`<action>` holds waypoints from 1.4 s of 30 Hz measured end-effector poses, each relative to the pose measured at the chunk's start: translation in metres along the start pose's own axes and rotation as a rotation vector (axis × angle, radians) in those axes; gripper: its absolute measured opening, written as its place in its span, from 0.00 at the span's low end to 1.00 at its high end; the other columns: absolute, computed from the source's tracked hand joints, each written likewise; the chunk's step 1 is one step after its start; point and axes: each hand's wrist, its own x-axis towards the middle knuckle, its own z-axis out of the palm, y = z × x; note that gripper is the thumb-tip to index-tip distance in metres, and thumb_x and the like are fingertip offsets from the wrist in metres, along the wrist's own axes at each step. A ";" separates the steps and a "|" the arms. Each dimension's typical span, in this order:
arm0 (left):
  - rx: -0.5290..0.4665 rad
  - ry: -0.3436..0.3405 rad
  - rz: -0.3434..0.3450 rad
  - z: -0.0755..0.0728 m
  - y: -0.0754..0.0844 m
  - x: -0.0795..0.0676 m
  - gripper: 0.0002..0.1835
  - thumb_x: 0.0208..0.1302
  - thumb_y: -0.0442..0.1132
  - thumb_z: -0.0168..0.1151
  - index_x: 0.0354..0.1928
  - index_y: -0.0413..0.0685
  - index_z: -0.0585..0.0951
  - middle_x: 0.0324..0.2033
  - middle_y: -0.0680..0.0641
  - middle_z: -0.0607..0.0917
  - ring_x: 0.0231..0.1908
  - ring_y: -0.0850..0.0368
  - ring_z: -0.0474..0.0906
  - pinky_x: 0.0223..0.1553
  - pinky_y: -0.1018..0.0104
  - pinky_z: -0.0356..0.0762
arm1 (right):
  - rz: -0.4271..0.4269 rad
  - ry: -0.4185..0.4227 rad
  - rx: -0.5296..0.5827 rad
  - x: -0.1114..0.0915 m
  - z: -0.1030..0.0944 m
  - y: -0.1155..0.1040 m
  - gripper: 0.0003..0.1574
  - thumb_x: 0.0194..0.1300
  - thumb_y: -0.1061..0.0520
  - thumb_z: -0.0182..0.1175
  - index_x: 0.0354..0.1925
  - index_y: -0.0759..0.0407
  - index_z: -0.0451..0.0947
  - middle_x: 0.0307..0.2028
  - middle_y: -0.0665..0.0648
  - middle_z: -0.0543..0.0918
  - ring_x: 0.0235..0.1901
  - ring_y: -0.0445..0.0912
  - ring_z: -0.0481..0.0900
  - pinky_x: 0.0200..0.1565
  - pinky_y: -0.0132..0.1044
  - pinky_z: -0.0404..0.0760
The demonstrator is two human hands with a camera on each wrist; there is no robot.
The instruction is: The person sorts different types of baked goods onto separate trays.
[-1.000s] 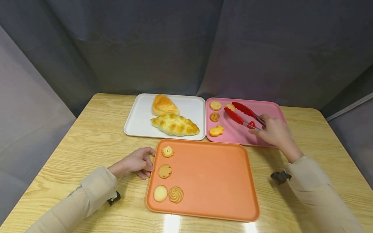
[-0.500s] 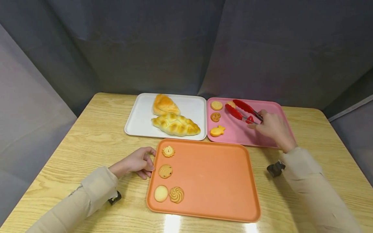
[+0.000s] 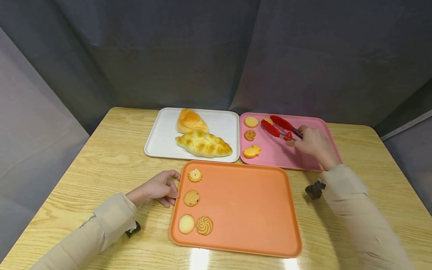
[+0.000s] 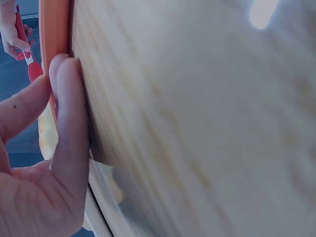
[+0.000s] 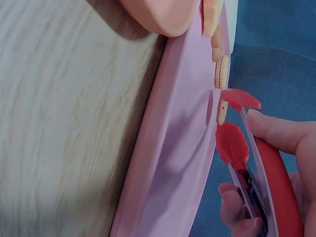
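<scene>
In the head view my right hand (image 3: 314,142) grips red-tipped tongs (image 3: 270,128) over the pink tray (image 3: 303,159). The tong tips are spread on either side of a round cookie (image 5: 222,112), which one tip partly covers from above. Beside it lie a round patterned biscuit (image 3: 251,122), a pretzel-shaped cookie (image 3: 250,135) and a fish-shaped cracker (image 3: 252,151). My left hand (image 3: 161,188) holds the left rim of the orange tray (image 3: 249,210), thumb on the rim and fingers against its outer side, as the left wrist view shows.
Along the orange tray's left side sit a fluted cookie (image 3: 195,175), a speckled cookie (image 3: 191,198), a plain round cookie (image 3: 186,224) and a swirl cookie (image 3: 204,225). A white tray (image 3: 162,140) bears two breads (image 3: 204,144). Dark cloth (image 3: 168,56) hangs behind the table.
My right hand and forearm have shifted slightly left and away from me, bringing the tong tips further around the round cookie. The left hand stays at the orange tray's rim.
</scene>
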 end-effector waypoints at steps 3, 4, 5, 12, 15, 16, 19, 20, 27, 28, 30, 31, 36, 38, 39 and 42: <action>0.003 0.001 0.002 0.000 0.000 0.000 0.22 0.52 0.23 0.57 0.50 0.35 0.65 0.23 0.41 0.76 0.17 0.55 0.78 0.17 0.60 0.79 | 0.003 -0.016 0.004 0.001 0.001 0.000 0.34 0.49 0.45 0.65 0.42 0.70 0.67 0.31 0.65 0.76 0.27 0.54 0.70 0.28 0.42 0.69; 0.003 0.001 0.002 0.000 0.000 0.000 0.22 0.52 0.23 0.57 0.50 0.35 0.65 0.23 0.41 0.76 0.17 0.55 0.78 0.17 0.59 0.79 | 0.007 -0.022 0.006 0.002 0.001 0.000 0.34 0.49 0.45 0.65 0.43 0.70 0.67 0.31 0.65 0.76 0.27 0.54 0.70 0.28 0.42 0.70; 0.003 0.001 0.001 0.000 0.000 0.000 0.22 0.52 0.23 0.57 0.50 0.35 0.65 0.23 0.41 0.76 0.17 0.55 0.78 0.17 0.59 0.79 | 0.010 -0.026 0.006 0.002 0.001 0.000 0.33 0.49 0.46 0.65 0.43 0.70 0.67 0.31 0.65 0.76 0.27 0.54 0.70 0.28 0.42 0.70; 0.007 0.006 -0.004 0.000 0.000 0.000 0.22 0.53 0.23 0.57 0.50 0.35 0.65 0.23 0.41 0.76 0.17 0.55 0.77 0.18 0.59 0.80 | 0.048 -0.054 0.021 0.004 0.003 -0.001 0.33 0.50 0.47 0.65 0.44 0.70 0.67 0.34 0.66 0.76 0.30 0.55 0.70 0.28 0.42 0.71; 0.008 0.009 -0.007 0.001 0.001 0.001 0.22 0.53 0.23 0.57 0.50 0.35 0.65 0.24 0.41 0.76 0.17 0.55 0.77 0.18 0.60 0.80 | 0.066 -0.058 0.018 0.005 0.003 -0.002 0.33 0.51 0.47 0.64 0.45 0.70 0.68 0.35 0.67 0.77 0.30 0.56 0.70 0.28 0.42 0.71; 0.007 0.008 -0.009 0.001 0.001 0.001 0.22 0.53 0.23 0.57 0.50 0.35 0.65 0.24 0.41 0.76 0.17 0.55 0.77 0.18 0.60 0.80 | 0.067 -0.061 0.017 0.005 0.003 -0.002 0.33 0.51 0.47 0.64 0.45 0.70 0.68 0.35 0.67 0.76 0.31 0.56 0.70 0.29 0.42 0.71; -0.001 0.004 -0.013 0.000 0.000 0.001 0.22 0.53 0.23 0.57 0.50 0.35 0.65 0.24 0.41 0.76 0.17 0.55 0.77 0.17 0.60 0.79 | 0.063 -0.065 0.024 0.006 0.004 -0.003 0.34 0.50 0.47 0.64 0.45 0.70 0.67 0.36 0.68 0.76 0.31 0.56 0.70 0.29 0.42 0.71; -0.004 0.002 -0.014 0.000 0.000 0.001 0.22 0.53 0.23 0.57 0.50 0.35 0.64 0.24 0.41 0.76 0.17 0.55 0.77 0.17 0.60 0.79 | 0.060 -0.066 0.027 0.006 0.004 -0.003 0.34 0.50 0.47 0.65 0.45 0.70 0.67 0.36 0.68 0.76 0.31 0.56 0.70 0.30 0.42 0.71; -0.010 0.000 -0.014 0.000 0.001 0.000 0.22 0.54 0.23 0.57 0.50 0.35 0.64 0.24 0.41 0.76 0.17 0.56 0.77 0.17 0.60 0.79 | 0.068 -0.054 0.051 0.006 0.006 -0.003 0.34 0.49 0.47 0.65 0.44 0.69 0.66 0.34 0.67 0.76 0.31 0.56 0.69 0.29 0.42 0.71; -0.009 0.001 -0.015 0.000 0.001 0.000 0.22 0.54 0.23 0.57 0.50 0.35 0.64 0.24 0.41 0.76 0.17 0.56 0.77 0.17 0.60 0.79 | 0.068 -0.050 0.052 0.006 0.006 -0.002 0.34 0.49 0.46 0.66 0.43 0.69 0.67 0.33 0.66 0.76 0.30 0.55 0.69 0.29 0.41 0.70; -0.008 0.001 -0.016 0.000 0.001 0.000 0.22 0.54 0.23 0.57 0.51 0.35 0.64 0.24 0.41 0.76 0.17 0.55 0.77 0.17 0.61 0.79 | 0.060 -0.037 0.052 0.005 0.005 -0.002 0.34 0.49 0.46 0.66 0.43 0.69 0.67 0.31 0.64 0.75 0.29 0.55 0.69 0.28 0.41 0.69; -0.008 0.001 -0.016 0.000 0.001 0.000 0.22 0.54 0.23 0.57 0.51 0.35 0.64 0.24 0.41 0.76 0.17 0.55 0.77 0.17 0.61 0.79 | 0.053 -0.029 0.050 0.003 0.005 -0.001 0.34 0.49 0.45 0.66 0.43 0.69 0.67 0.29 0.64 0.75 0.28 0.54 0.69 0.28 0.41 0.69; -0.004 0.009 -0.020 0.001 0.001 0.000 0.22 0.54 0.23 0.57 0.51 0.35 0.64 0.24 0.41 0.77 0.17 0.55 0.77 0.17 0.60 0.79 | 0.035 -0.020 0.064 -0.005 0.001 0.000 0.35 0.49 0.45 0.66 0.44 0.70 0.67 0.28 0.62 0.74 0.26 0.53 0.69 0.27 0.40 0.68; -0.002 0.012 -0.021 0.001 0.002 0.000 0.22 0.54 0.23 0.57 0.51 0.35 0.65 0.24 0.41 0.77 0.17 0.55 0.77 0.17 0.60 0.79 | 0.036 -0.026 0.075 -0.009 0.001 0.000 0.35 0.49 0.46 0.66 0.45 0.69 0.66 0.29 0.63 0.74 0.27 0.53 0.69 0.27 0.40 0.69; 0.000 0.013 -0.021 0.001 0.001 0.000 0.22 0.53 0.23 0.57 0.51 0.35 0.65 0.24 0.41 0.77 0.17 0.55 0.77 0.17 0.60 0.79 | 0.036 -0.030 0.083 -0.011 0.000 -0.001 0.36 0.49 0.46 0.66 0.46 0.69 0.66 0.30 0.63 0.74 0.28 0.53 0.69 0.27 0.40 0.70; 0.006 0.012 -0.012 0.001 0.001 -0.001 0.22 0.53 0.23 0.57 0.51 0.34 0.65 0.23 0.41 0.77 0.17 0.55 0.77 0.17 0.60 0.79 | 0.026 -0.028 0.093 -0.016 -0.001 0.000 0.37 0.49 0.47 0.66 0.47 0.70 0.65 0.33 0.65 0.75 0.29 0.54 0.69 0.27 0.39 0.71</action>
